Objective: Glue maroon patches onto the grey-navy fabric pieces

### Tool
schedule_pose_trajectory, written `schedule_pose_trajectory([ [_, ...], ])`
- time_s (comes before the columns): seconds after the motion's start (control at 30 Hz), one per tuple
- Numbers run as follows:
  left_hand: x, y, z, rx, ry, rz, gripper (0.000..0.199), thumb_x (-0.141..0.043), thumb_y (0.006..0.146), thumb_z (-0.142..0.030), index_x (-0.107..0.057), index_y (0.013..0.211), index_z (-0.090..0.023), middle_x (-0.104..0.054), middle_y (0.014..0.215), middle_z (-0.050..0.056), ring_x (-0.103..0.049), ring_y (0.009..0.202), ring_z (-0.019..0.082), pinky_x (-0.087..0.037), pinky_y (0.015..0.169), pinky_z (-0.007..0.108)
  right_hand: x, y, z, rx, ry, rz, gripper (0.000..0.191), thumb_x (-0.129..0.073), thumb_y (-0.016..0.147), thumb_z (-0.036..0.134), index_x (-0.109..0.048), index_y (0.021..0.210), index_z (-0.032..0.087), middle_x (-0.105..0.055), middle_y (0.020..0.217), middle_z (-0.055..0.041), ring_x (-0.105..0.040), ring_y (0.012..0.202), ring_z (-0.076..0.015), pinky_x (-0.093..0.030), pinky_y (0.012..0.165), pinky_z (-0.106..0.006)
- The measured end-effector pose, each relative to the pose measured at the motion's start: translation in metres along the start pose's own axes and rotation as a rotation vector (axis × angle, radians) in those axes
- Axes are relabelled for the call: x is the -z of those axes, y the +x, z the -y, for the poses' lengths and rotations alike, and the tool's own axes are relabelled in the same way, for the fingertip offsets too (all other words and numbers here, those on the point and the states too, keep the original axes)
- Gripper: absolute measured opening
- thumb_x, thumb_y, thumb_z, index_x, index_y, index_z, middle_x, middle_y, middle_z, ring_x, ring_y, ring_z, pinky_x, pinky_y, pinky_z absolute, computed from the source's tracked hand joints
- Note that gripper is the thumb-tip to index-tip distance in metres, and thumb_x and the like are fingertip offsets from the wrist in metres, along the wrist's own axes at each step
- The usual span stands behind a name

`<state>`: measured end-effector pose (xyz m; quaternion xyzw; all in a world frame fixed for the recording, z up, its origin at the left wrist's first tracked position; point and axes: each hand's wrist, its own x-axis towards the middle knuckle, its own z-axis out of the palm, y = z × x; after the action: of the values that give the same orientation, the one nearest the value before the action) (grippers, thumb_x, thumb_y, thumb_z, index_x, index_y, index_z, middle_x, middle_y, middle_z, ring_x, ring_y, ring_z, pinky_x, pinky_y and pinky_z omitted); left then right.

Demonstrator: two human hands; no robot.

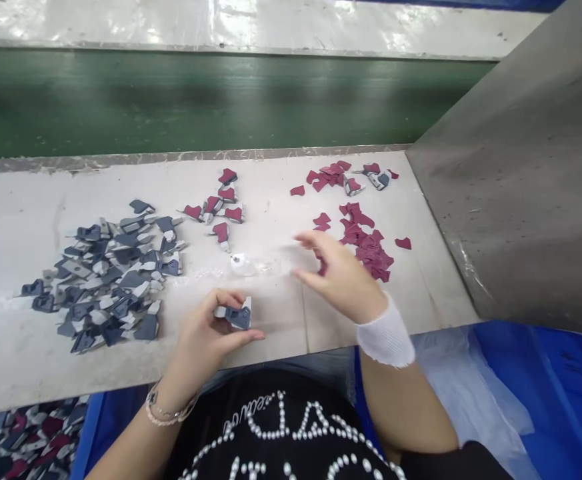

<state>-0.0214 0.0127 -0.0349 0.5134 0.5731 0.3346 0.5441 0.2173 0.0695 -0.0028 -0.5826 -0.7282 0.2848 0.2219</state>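
My left hand (215, 327) is closed round a small grey-and-white plastic part (238, 316), its recessed grey face showing. My right hand (343, 273), a white wrist band (385, 333) below it, hovers left of a pile of flat maroon pieces (373, 250). Its thumb and fingers are apart, and I see nothing held between them. Just beyond my hands, a small white glue-like blob (241, 263) lies on the table. Left of my left hand spreads a heap of similar grey-and-white parts (121, 267). Several parts with maroon faces (227, 195) lie farther back.
The pale work table (271, 320) ends at a green belt (195, 100) behind and a metal panel (531, 167) on the right. More maroon pieces (331, 175) lie at the back right. Blue bins (561, 400) stand below the front edge; the left one holds mixed parts (25, 440).
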Motion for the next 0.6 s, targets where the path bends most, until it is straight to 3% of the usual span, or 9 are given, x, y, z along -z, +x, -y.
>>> schedule_pose_trajectory([
  [0.1,-0.005,0.0,0.002,-0.046,-0.021,0.013,0.042,-0.088,0.067,-0.029,-0.053,0.088,-0.021,-0.058,0.103,0.003,-0.061,0.079,0.014,-0.054,0.062,0.024,0.007,-0.014,-0.022,-0.207,-0.232,-0.095,0.02,-0.061,0.088,0.026,-0.062,0.102,0.012,-0.065,0.092,-0.0155,-0.061,0.091,-0.0351,-0.05,0.081,-0.055],
  [0.2,-0.011,0.001,0.002,-0.041,-0.1,0.042,0.039,-0.087,0.07,-0.027,-0.054,0.091,-0.022,-0.055,0.104,0.001,-0.063,0.082,0.014,-0.057,0.07,0.026,0.002,-0.017,-0.031,-0.28,-0.386,-0.099,0.018,-0.059,0.088,0.025,-0.061,0.099,0.012,-0.063,0.089,-0.0167,-0.059,0.089,-0.0367,-0.048,0.079,-0.053],
  [0.4,-0.016,-0.001,-0.003,-0.001,-0.197,0.113,0.036,-0.084,0.073,-0.025,-0.055,0.093,-0.022,-0.054,0.105,0.001,-0.067,0.08,0.013,-0.059,0.074,0.027,-0.003,-0.011,-0.034,-0.222,-0.53,-0.007,0.016,-0.045,0.092,0.017,-0.061,0.094,0.014,-0.066,0.088,-0.0144,-0.062,0.088,-0.0304,-0.048,0.077,-0.04],
  [0.6,-0.021,-0.003,-0.002,-0.015,-0.159,0.137,0.036,-0.084,0.072,-0.026,-0.056,0.094,-0.021,-0.056,0.101,0.001,-0.063,0.081,0.012,-0.06,0.074,0.026,0.004,-0.005,-0.03,-0.125,-0.698,0.13,0.017,-0.046,0.086,0.008,-0.061,0.094,0.01,-0.067,0.087,-0.0184,-0.063,0.085,-0.0332,-0.047,0.071,-0.04],
])
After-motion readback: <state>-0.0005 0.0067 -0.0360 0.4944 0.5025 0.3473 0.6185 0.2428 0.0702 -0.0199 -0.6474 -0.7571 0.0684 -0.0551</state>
